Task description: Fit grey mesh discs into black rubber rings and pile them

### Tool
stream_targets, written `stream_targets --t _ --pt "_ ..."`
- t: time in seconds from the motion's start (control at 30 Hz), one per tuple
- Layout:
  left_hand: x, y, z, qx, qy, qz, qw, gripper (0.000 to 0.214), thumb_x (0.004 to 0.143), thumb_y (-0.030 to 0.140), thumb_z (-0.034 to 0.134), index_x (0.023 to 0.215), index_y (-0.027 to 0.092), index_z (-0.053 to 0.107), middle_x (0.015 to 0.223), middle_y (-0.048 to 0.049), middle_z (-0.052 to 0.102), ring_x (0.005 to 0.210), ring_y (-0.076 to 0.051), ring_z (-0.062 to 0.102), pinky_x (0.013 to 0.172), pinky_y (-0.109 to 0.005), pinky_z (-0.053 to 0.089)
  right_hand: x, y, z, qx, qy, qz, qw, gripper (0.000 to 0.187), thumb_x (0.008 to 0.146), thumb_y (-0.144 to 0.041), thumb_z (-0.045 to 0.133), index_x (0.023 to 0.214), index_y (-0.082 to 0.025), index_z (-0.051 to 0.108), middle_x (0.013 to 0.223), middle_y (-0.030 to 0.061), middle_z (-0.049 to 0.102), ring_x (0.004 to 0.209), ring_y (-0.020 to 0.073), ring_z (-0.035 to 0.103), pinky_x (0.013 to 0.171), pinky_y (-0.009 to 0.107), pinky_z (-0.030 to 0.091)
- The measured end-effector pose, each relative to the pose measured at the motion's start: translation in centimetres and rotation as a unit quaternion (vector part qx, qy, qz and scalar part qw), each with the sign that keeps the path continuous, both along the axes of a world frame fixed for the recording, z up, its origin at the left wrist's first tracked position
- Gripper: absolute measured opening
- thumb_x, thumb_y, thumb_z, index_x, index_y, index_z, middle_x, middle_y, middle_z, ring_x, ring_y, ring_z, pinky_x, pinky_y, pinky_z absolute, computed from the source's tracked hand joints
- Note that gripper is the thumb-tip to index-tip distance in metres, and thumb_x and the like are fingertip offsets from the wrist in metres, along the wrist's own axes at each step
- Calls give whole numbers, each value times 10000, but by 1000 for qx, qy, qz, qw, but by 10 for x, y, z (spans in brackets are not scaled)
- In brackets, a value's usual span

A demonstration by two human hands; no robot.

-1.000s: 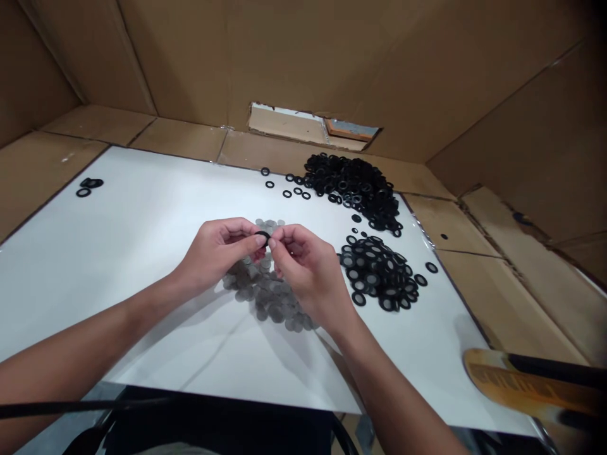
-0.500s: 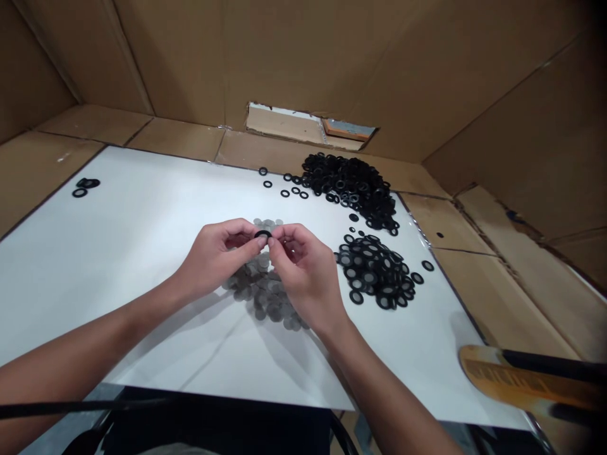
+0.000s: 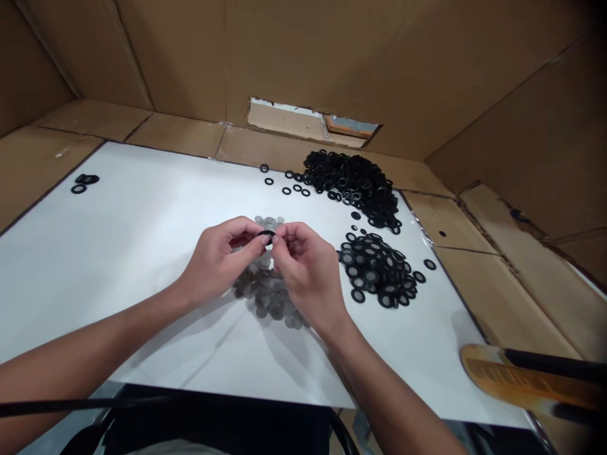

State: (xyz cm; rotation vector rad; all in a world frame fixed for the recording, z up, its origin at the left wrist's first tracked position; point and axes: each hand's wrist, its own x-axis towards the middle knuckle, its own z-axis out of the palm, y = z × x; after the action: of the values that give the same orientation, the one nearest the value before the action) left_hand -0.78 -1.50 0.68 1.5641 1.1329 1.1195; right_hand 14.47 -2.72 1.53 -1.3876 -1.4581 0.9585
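Note:
Between the fingertips of both hands is a black rubber ring (image 3: 266, 232), held up over the table. My left hand (image 3: 231, 253) pinches its left side, and my right hand (image 3: 308, 265) grips the right side with thumb and fingers. The fingers partly cover the ring, so I cannot tell whether a disc sits in it. Under and behind the hands lies a heap of small grey mesh discs (image 3: 272, 300). To the right of my right hand is a pile of black rings with grey discs in their centres (image 3: 379, 268).
A larger pile of plain black rings (image 3: 351, 183) lies at the back right, with several loose ones beside it. A few black rings (image 3: 79, 189) rest at the far left. Cardboard walls (image 3: 303, 57) surround the white tabletop (image 3: 156, 202). A yellow-and-black object (image 3: 512, 379) juts in at lower right.
The ring has tilted and shows thinner between the fingers. Both hands keep their pinch and have shifted slightly; the view has moved a little too.

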Motion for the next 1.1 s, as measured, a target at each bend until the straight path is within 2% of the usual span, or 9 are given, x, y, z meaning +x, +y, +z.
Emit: stream_targets --t 0.17,0.27,0.43,0.63,0.83,1.1 --pt "-1 0 1 -1 -27 -6 1000 144 889 313 681 870 176 717 813 -12 705 753 -133 650 674 -230 515 3 2 6 -47 70 14 996 96 830 -265 622 778 -189 595 606 -44 552 525 95 488 523 228 399" --pt "0 1 1 -15 -52 -4 999 158 876 318 699 843 165 720 794 -20 706 752 -139 655 690 -240 527 7 4 10 -51 107 42 992 97 832 -257 630 781 -177 613 587 -45 548 526 97 498 517 223 401" --pt "2 4 -1 -72 -114 15 991 167 822 320 756 836 159 710 757 -11 704 716 -136 662 697 -250 547 9 4 12 -51 115 57 990 125 840 -285 653 801 -168 637 603 -34 583 542 101 516 534 224 419" --pt "4 3 -4 -108 -140 -11 984 192 839 341 724 892 157 717 802 -31 708 743 -158 670 743 -298 565 5 4 10 -72 125 39 989 158 852 -307 642 769 -178 601 618 -27 593 552 107 531 560 234 444" --pt "3 5 -3 -113 -135 -2 984 203 845 354 713 889 156 717 793 -31 705 757 -161 666 754 -301 558 8 5 8 -39 118 56 991 137 838 -301 679 806 -172 642 654 -23 605 558 103 529 559 233 447" --pt "2 3 3 -112 -106 -1 988 176 863 334 695 863 160 725 779 -25 706 742 -157 669 730 -281 549 2 -2 6 8 80 22 997 82 862 -259 655 840 -180 661 741 -2 651 642 117 580 611 239 478"
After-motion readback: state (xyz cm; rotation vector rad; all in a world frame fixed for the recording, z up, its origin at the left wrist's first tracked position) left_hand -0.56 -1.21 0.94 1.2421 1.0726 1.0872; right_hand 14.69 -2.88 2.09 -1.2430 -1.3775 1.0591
